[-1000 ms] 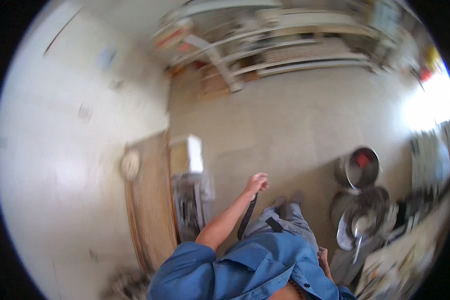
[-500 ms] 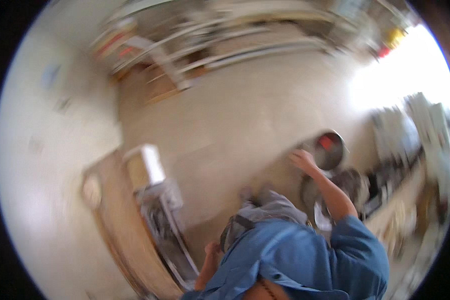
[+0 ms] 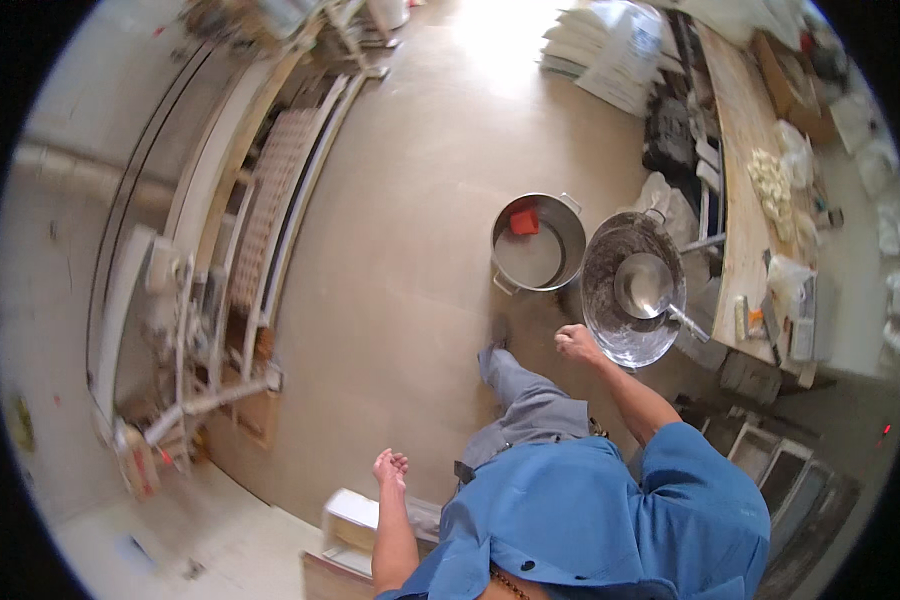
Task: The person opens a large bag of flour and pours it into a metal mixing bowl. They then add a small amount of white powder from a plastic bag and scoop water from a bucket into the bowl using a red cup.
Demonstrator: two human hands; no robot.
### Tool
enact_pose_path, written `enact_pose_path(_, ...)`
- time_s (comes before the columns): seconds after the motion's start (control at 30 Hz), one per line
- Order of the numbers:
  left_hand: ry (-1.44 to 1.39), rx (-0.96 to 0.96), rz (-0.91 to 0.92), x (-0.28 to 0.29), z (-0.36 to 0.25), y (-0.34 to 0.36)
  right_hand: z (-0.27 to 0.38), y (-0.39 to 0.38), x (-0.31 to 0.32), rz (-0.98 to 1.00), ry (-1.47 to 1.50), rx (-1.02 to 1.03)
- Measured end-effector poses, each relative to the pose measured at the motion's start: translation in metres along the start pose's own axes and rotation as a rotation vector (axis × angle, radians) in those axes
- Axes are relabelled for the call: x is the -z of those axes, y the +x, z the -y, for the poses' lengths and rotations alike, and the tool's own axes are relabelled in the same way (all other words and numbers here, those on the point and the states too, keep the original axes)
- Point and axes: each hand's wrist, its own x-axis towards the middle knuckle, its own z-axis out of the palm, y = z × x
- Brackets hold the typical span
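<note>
Head: round, streaked metal basin (image 3: 604,308)

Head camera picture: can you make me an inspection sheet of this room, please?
Surface: tan floor; wooden table, right, with pale pieces on it.
Working things: metal pot holding a red container; wide basin holding a handled metal bowl.
Clutter: stacked pale sacks, top right.
Hands: left hand loosely curled, nothing seen in it; right hand curled near the basin, contents unclear.
Cables: nothing clearly seen.
Surroundings: long rack, left.
</note>
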Motion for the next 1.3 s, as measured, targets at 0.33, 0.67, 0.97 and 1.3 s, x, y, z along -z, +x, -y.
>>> enact_pose_path(0.33, 0.771, -0.298, 0.349, -0.442, -0.262, 0.053, -0.068, 0.084, -0.016, -0.316, 0.945, -0.491)
enact_pose_path(0.67, 1.627, -0.951, 1.138, -0.94, -0.159, 0.105, -0.09, 0.217, -0.131, -0.726, 1.628, -0.684)
enact_pose_path(0.97, 1.999, -1.399, 1.442, -1.104, 0.032, 0.185, -0.087, 0.371, -0.247, -0.963, 2.326, -0.747)
enact_pose_path(1.3, 2.218, -1.218, 1.585, -1.118, 0.035, 0.203, -0.07, 0.417, -0.28, -1.348, 2.524, -0.646)
